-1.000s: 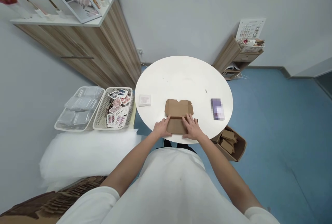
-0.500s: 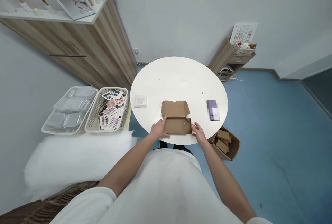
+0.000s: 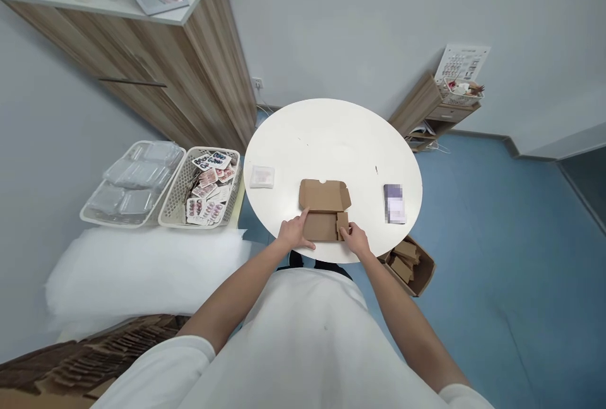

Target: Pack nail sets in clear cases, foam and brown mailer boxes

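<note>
A brown cardboard box (image 3: pixel 318 227) lies on the near part of the round white table (image 3: pixel 341 137), its lid (image 3: pixel 324 195) laid back away from me. My left hand (image 3: pixel 294 232) holds the box's left end, thumb and finger spread along the side. At the opposite end, my right hand (image 3: pixel 356 238) grips the side flap (image 3: pixel 342 225), which is folded inward over the box floor. The fingertips of the right hand are partly hidden behind that flap. The part of the box floor that shows is bare.
On the table lie a clear packet (image 3: pixel 262 177) at left and a blurred purple-and-white item (image 3: pixel 394 204) at right. Baskets of clear cases (image 3: pixel 137 175) and nail cards (image 3: pixel 208 188) stand left. A carton of cardboard pieces (image 3: pixel 421 270) sits on the floor at right.
My right hand has moved left and folded the box's right flap inward. The left hand stays at the left end. The whole view has shifted slightly.
</note>
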A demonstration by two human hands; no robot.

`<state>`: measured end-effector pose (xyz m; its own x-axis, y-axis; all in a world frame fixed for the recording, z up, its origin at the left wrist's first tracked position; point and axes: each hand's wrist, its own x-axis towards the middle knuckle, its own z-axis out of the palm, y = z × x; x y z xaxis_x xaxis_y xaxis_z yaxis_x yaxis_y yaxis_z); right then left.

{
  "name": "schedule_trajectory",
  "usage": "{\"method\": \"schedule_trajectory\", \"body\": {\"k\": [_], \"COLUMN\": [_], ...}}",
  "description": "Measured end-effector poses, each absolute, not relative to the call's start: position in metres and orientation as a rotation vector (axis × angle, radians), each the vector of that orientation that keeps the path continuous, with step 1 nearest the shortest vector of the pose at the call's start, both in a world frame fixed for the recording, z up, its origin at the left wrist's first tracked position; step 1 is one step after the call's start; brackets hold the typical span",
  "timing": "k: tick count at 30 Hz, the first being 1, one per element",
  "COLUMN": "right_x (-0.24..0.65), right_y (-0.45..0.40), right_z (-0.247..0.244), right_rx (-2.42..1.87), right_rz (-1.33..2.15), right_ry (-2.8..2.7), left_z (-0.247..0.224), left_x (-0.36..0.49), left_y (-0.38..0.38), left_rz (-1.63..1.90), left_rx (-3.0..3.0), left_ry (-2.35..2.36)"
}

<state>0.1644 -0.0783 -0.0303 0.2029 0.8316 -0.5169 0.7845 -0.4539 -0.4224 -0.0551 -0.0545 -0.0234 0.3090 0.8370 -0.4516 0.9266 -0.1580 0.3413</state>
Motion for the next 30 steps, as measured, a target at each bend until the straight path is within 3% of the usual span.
{"method": "schedule_trajectory", "body": {"k": [8,17,30], "right_x": [0.157,0.165,0.21], "right_y": [-0.07,-0.065,-0.069], "right_z": [-0.032,-0.034,-0.037], "right_rx": [-2.599,-2.515,-1.824], "right_rz": [0.978,1.059,1.36], "right_ry": [-1.825,-1.756,-1.218], "left_z": [-0.024,-0.019,-0.03], "left_x": [-0.05,-0.042,-0.002], "left_y": [-0.058,-0.054,-0.068], "left_rz": [-0.184,-0.032,0.486], "left_rx": [1.968,1.821,1.286], "left_ry": [1.545,1.538,1.529]}}
